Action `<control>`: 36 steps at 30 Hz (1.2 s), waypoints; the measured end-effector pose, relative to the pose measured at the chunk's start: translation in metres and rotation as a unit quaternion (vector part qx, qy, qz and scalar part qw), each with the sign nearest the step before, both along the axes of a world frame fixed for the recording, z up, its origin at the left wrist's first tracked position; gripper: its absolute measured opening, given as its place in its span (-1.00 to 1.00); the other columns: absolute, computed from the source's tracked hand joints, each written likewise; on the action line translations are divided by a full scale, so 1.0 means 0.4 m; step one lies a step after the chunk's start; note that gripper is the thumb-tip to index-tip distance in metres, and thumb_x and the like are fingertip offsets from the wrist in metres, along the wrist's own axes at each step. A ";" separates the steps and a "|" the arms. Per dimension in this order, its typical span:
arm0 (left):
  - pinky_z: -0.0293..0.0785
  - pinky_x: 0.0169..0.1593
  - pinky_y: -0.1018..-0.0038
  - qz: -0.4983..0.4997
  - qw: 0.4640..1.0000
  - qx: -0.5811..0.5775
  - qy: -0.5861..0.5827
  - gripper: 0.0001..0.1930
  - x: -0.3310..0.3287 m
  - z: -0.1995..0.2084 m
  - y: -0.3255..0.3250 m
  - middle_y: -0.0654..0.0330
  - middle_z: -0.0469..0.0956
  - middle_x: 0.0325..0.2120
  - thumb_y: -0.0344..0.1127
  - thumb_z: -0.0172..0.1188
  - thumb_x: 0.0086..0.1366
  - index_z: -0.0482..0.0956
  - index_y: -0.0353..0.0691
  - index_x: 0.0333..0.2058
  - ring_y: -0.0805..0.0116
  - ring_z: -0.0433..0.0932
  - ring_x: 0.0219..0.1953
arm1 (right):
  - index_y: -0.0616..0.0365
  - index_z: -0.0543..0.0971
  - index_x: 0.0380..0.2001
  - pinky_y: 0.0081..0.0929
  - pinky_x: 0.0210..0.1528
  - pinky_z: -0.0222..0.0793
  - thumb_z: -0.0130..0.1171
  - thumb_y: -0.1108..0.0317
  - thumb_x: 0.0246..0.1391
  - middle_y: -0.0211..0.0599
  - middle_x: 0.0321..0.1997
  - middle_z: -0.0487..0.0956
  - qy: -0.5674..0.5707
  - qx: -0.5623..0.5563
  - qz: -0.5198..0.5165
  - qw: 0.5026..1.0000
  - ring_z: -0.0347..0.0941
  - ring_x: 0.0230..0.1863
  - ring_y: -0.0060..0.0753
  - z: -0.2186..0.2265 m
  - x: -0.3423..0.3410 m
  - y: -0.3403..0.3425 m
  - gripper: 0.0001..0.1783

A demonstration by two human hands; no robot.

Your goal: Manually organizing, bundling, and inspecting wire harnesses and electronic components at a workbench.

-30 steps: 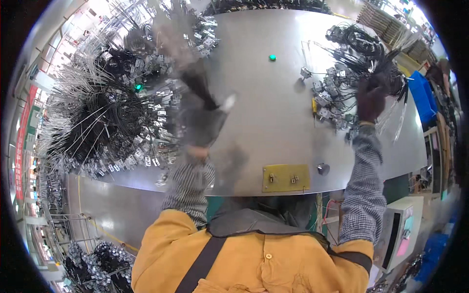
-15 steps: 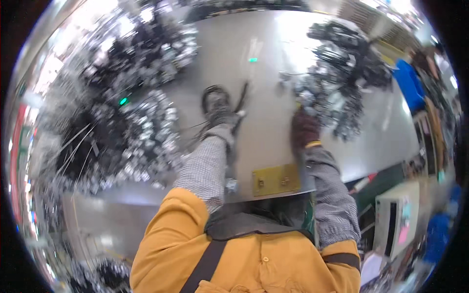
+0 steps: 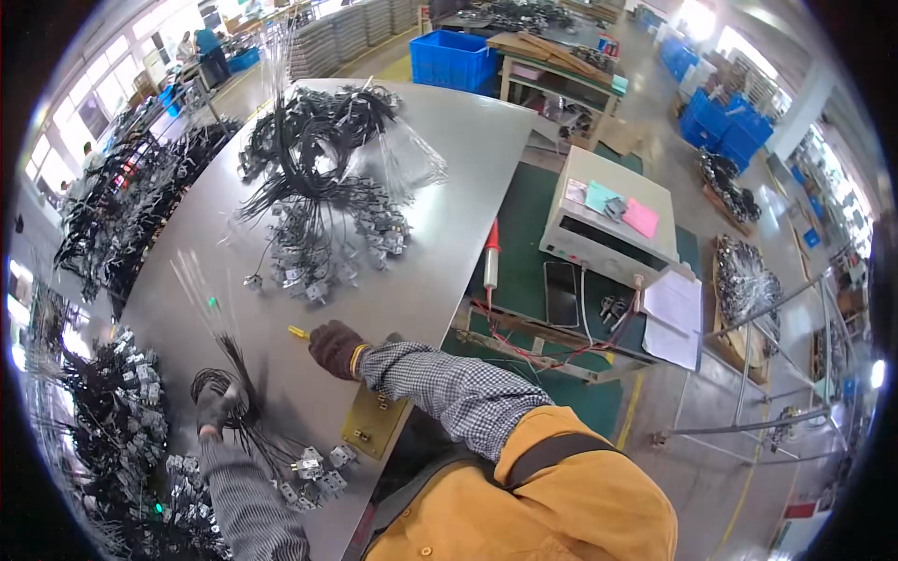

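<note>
My left hand, in a grey glove, is closed around a bundle of black cables over the metal table. Its pale wire ends fan out away from me. Metal-pinned plugs at the bundle's other end rest near the table's front edge. My right hand, in a dark brown glove with a yellow cuff, is closed on a small yellow piece that pokes out beyond the fingers; its kind cannot be made out. A brass-coloured plate with sockets lies beside my right forearm.
A heap of coiled cables with plugs lies farther back on the metal table. More plugs and cables pile up at the left. To the right stand a beige tester box, a red-and-white probe and a phone.
The view has swung to the right and sharpened from a blur. My right hand now shows apart from the far cable heap. My left hand still grips its bundle.
</note>
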State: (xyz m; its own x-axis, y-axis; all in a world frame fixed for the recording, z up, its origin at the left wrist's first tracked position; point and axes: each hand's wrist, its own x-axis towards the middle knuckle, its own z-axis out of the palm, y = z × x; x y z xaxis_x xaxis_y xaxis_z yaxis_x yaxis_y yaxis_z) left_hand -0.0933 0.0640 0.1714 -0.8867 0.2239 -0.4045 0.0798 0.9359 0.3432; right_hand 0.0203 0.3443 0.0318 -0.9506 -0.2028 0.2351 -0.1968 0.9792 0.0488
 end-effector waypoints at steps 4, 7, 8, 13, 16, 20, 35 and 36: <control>0.33 -0.12 0.44 -0.055 0.955 0.240 0.167 -0.61 0.141 -0.037 -0.274 0.23 0.39 -0.34 -0.03 0.24 0.32 0.46 -0.28 -0.17 0.36 0.36 -0.25 | 0.04 0.63 -0.38 -0.25 -0.26 0.42 0.17 0.29 -0.01 -0.37 -0.35 0.60 0.023 -0.003 0.055 0.998 0.56 -0.23 -0.25 0.035 0.016 -0.083 -0.86; 0.32 -0.17 0.46 0.022 0.949 0.262 0.174 -0.69 0.329 -0.019 -0.340 0.29 0.35 -0.38 -0.11 0.23 0.36 0.45 -0.25 -0.20 0.42 0.31 -0.30 | 0.04 0.63 -0.36 -0.26 -0.26 0.42 0.17 0.28 -0.01 -0.37 -0.34 0.60 0.032 -0.002 0.063 0.997 0.56 -0.23 -0.26 0.049 0.054 -0.108 -0.84; 0.34 -0.18 0.43 0.092 0.930 0.333 0.129 -0.67 0.388 -0.035 -0.348 0.26 0.39 -0.37 -0.11 0.24 0.36 0.47 -0.28 -0.16 0.39 0.35 -0.30 | 0.05 0.63 -0.34 -0.26 -0.25 0.42 0.17 0.27 -0.01 -0.36 -0.34 0.61 0.044 0.024 0.064 0.997 0.57 -0.22 -0.25 0.052 0.064 -0.118 -0.83; 0.46 -0.09 0.24 -0.079 0.940 0.196 0.268 -0.47 0.575 -0.144 -0.160 -0.03 0.58 -0.25 -0.02 0.32 0.25 0.53 -0.29 0.05 0.05 0.56 -0.20 | 0.09 0.63 -0.27 -0.20 -0.20 0.44 0.20 0.24 -0.03 -0.25 -0.28 0.62 -0.031 -0.023 0.054 0.998 0.57 -0.18 -0.20 0.059 0.084 -0.099 -0.74; 0.41 0.06 0.11 -0.176 0.926 0.018 0.334 -0.42 0.639 -0.058 -0.044 -0.06 0.59 -0.20 0.04 0.36 0.16 0.57 -0.23 0.04 -0.04 0.55 -0.09 | 0.13 0.60 -0.09 -0.11 -0.07 0.45 0.21 0.20 -0.04 -0.12 -0.13 0.62 -0.115 -0.173 0.073 0.975 0.57 -0.08 -0.08 0.121 0.101 -0.111 -0.59; 0.39 0.13 0.07 -0.152 0.927 0.011 0.344 -0.44 0.600 -0.163 -0.003 -0.06 0.61 -0.15 -0.05 0.40 0.12 0.59 -0.23 0.04 -0.08 0.55 -0.01 | 0.12 0.49 0.17 -0.04 0.18 0.36 0.23 0.14 -0.02 -0.04 0.14 0.55 -0.044 -0.334 0.053 0.940 0.50 0.11 0.05 0.130 0.187 -0.046 -0.36; 0.48 -0.10 0.18 -0.060 0.915 0.029 0.398 -0.47 0.617 -0.205 -0.194 -0.05 0.53 -0.24 0.00 0.39 0.12 0.54 -0.24 -0.05 -0.03 0.54 -0.16 | 0.12 0.57 -0.19 -0.16 0.06 0.48 0.26 0.18 0.01 -0.08 -0.15 0.58 -0.058 -0.282 0.006 0.958 0.51 -0.05 0.06 0.086 0.286 0.061 -0.66; 0.49 -0.06 0.18 -0.052 0.920 0.055 0.383 -0.49 0.613 -0.236 -0.249 -0.10 0.53 -0.17 -0.03 0.33 0.21 0.52 -0.26 0.01 -0.03 0.55 -0.10 | 0.13 0.58 -0.19 -0.15 0.05 0.48 0.32 0.16 -0.04 -0.08 -0.14 0.57 -0.126 -0.305 -0.042 0.943 0.51 -0.06 0.06 0.137 0.291 0.039 -0.62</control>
